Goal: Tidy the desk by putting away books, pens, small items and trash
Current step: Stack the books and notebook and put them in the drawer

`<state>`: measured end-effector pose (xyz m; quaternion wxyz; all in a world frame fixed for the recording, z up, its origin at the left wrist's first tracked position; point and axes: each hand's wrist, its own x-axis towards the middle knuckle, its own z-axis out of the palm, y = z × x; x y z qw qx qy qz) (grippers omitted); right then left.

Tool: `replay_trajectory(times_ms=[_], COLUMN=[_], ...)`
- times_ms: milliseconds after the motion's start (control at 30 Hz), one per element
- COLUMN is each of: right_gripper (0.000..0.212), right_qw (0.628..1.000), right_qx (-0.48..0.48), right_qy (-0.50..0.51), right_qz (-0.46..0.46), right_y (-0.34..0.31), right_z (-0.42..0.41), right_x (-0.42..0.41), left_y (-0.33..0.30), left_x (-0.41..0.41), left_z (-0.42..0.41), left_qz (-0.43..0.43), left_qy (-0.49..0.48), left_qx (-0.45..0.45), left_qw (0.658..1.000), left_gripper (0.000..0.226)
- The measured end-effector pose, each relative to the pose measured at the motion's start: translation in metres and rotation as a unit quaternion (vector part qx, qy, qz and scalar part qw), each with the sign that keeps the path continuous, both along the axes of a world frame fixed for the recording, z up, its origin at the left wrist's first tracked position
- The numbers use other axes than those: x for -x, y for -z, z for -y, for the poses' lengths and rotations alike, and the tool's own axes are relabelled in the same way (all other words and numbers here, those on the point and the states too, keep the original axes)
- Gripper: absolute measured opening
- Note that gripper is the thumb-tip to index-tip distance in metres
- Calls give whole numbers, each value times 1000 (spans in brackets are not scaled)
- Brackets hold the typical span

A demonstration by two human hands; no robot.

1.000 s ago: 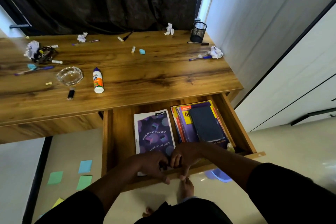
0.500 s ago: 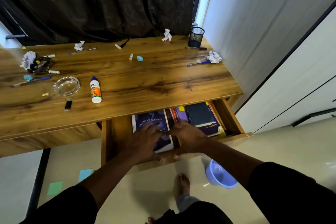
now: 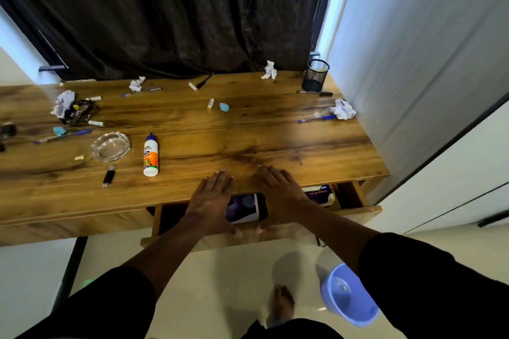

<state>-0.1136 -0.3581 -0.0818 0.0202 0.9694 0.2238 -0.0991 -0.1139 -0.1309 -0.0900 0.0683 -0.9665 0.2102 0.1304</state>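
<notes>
Both the left hand (image 3: 213, 198) and right hand (image 3: 278, 195) are laid flat, fingers (image 3: 220, 177) straight, over the part-open drawer (image 3: 355, 210), whose books (image 3: 243, 208) are partly hidden.

We find the widest bare stretch of the desk (image 3: 248, 129) in its middle and front right, between the glue bottle (image 3: 151, 155) and the pen (image 3: 316, 118) beside a crumpled paper (image 3: 343, 109). On the left, passage is crowded: a glass ashtray (image 3: 110, 146), a USB stick (image 3: 109, 175), a wrapper pile (image 3: 73, 109) and another pen (image 3: 63, 136) lie close together. The mesh cup (image 3: 315, 74) blocks the back right corner. The drawer (image 3: 358, 210) leaves only a narrow gap, filled by books (image 3: 243, 208) and both hands, left hand (image 3: 210, 201) and right hand (image 3: 278, 192). On the floor, a blue bowl (image 3: 347, 294) sits at the right.
</notes>
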Motion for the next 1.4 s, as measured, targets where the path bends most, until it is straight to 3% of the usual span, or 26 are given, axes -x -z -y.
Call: replay_trajectory(times_ms=[400,767,1033,1400], right_gripper=[107,77,58,55], right_qw=[999,998,994,989], right_qx=[2,-44,-77,-104], right_qy=[-34,-23,-12,-44], right_qz=[25,31,70,97], right_y=[-2,-1,9,13], right_z=[3,1,-2,2], right_x=[-25,-32,-30,-37], left_y=[-12,-6,8,15], left_x=[-14,4,8,6], left_z=[12,18,20,26], left_qz=[-15,78,125,146], left_qy=[-45,-102,-100,-115], left_qx=[16,89,81,71], left_qw=[999,988,984,980], left_gripper=[121,84,72,67])
